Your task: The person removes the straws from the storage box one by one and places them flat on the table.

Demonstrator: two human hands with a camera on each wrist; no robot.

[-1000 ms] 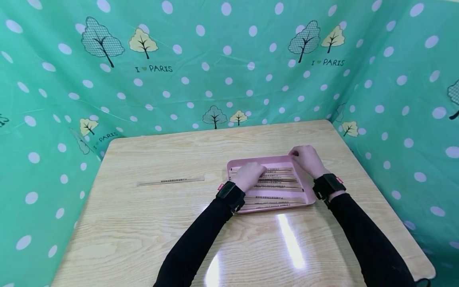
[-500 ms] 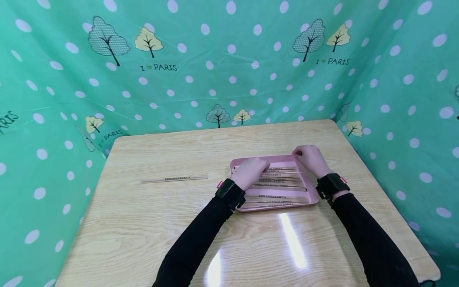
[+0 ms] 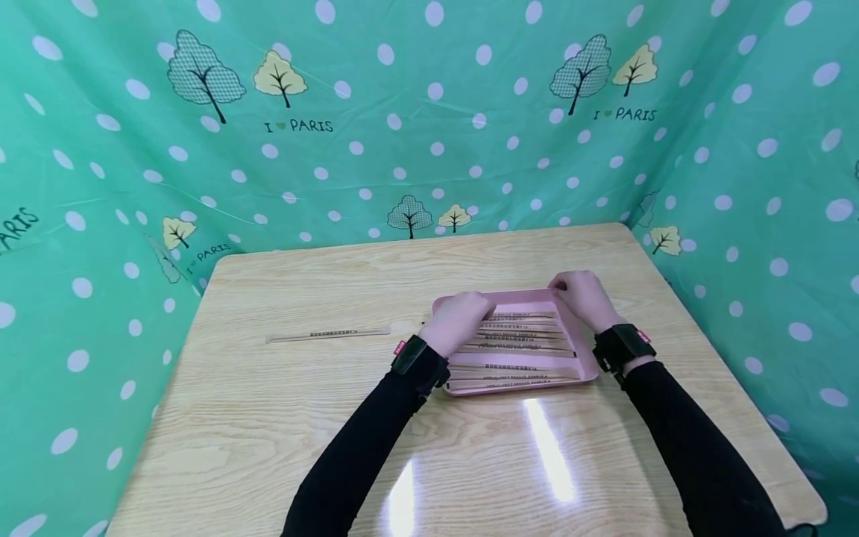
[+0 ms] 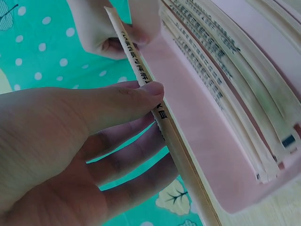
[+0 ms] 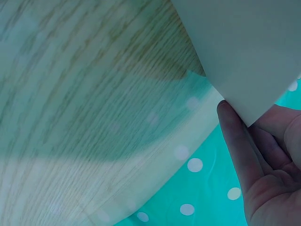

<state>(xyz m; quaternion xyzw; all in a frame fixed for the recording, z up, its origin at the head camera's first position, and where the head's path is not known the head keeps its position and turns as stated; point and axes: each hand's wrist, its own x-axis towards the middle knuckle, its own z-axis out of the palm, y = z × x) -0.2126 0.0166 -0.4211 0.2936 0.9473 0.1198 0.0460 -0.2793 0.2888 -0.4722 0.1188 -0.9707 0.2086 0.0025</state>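
My left hand [image 3: 458, 321] pinches a slim paper-wrapped straw [image 4: 126, 44] with dark printing between thumb and fingers, over the left part of the pink tray [image 3: 526, 300]. In the left wrist view the straw runs along the tray's rim, its other fingers spread behind it. Several similar wrapped straws [image 3: 520, 347] lie side by side in the tray, partly hidden by that hand. My right hand [image 3: 582, 297] grips the tray's far right corner, seen close in the right wrist view at the tray wall [image 5: 244, 61].
One wrapped straw [image 3: 329, 335] lies by itself on the wooden table [image 3: 221, 425], left of the tray. A green dotted curtain [image 3: 376, 104] hangs behind the table and along both sides. Black sleeves and wrist bands cover my forearms.
My left hand has shifted slightly to the left across the tray, a straw in its pinch. The right hand stays on the tray corner. The head view has turned slightly.
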